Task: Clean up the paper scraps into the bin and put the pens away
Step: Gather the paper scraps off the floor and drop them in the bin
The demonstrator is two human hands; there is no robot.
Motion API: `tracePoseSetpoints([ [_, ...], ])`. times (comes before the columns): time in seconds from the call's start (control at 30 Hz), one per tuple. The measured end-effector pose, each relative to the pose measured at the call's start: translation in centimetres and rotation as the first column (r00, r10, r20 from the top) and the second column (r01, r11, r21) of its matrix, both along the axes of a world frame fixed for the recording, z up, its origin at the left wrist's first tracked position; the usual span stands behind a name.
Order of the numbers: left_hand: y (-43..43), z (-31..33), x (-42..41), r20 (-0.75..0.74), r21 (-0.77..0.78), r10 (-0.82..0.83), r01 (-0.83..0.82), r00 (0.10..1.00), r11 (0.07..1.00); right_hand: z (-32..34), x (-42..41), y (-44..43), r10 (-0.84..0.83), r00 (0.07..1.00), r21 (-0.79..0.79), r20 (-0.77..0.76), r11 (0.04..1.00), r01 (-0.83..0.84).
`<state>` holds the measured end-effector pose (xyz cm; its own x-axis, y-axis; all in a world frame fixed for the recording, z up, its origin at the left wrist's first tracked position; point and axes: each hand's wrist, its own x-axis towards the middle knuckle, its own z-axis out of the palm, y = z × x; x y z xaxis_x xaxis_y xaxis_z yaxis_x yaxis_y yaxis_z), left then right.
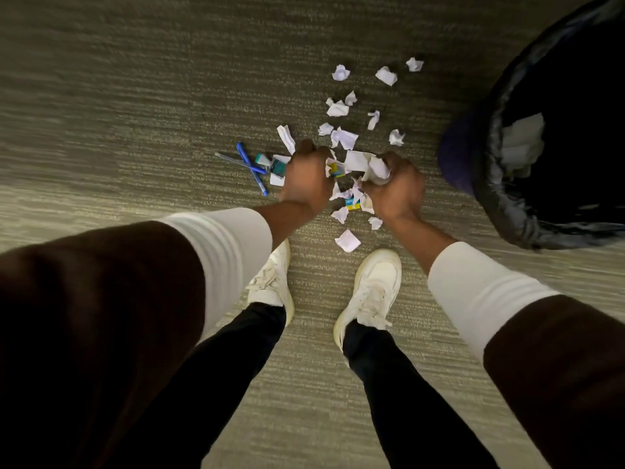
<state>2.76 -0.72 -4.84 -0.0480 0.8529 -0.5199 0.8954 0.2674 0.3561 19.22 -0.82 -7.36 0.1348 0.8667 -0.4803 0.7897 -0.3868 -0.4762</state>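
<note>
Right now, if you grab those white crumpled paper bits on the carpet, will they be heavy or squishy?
Probably squishy and very light: the paper scraps are small, creased and crumpled. They likely won't roll or slide far, since the carpet looks ribbed. Some may slip out, because the right hand is closed on a bunched handful with edges poking out.

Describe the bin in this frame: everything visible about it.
The bin stands on the carpet at the right edge, cut off by the frame. It is dark and round, lined with a glossy black plastic bag folded over the rim. Its inside is mostly in shadow, with crumpled white paper already lying against the near wall. Neither hand touches it; the scattered scraps lie apart to its left.
</note>
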Motion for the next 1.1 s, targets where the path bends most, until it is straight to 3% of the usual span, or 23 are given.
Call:
tracePoseSetpoints([
  [0.13, 0.5, 5.6, 2.6, 0.021, 0.027, 0.048, -0.049, 0.999, 0.998, 5.6, 0.4, -0.7, -0.103, 0.992, 0.015, -0.073, 0.994, 0.105],
  [0.3, 0.8, 11.0, 6.6, 0.058, 0.068, 0.188, -0.192, 0.981, 0.979, 12.5, 2.3, -0.8, -0.134, 0.990, 0.108, -0.041, 0.985, 0.138],
  [0.47, 1.3, 15.4, 11.5, 0.238, 0.106, 0.273, -0.304, 0.932, 0.947, 17.9, 6.9, -0.5, -0.302, 0.945, 0.166, -0.126, 0.933, 0.320],
  [0.63, 2.5, 16.9, 17.3, 0.365, 0.067, 0.232, -0.274, 0.901, 0.959, 19.0, 12.6, 1.1, -0.512, 0.856, 0.147, -0.070, 0.843, 0.517],
  [0.8, 3.7, 17.2, 22.2, 0.435, -0.094, 0.166, -0.138, 0.885, 0.986, 17.6, 17.4, 2.8, -0.691, 0.719, 0.021, -0.079, 0.720, 0.694],
  [0.97, 2.5, 17.2, 22.8, 0.460, -0.044, 0.114, -0.105, 0.881, 0.993, 17.0, 18.9, 2.4, -0.678, 0.735, 0.026, -0.031, 0.734, 0.678],
  [1.1, 0.5, 15.7, 20.0, 0.409, -0.021, 0.149, -0.155, 0.900, 0.988, 16.9, 16.8, -0.4, -0.516, 0.843, 0.108, -0.151, 0.839, 0.533],
])
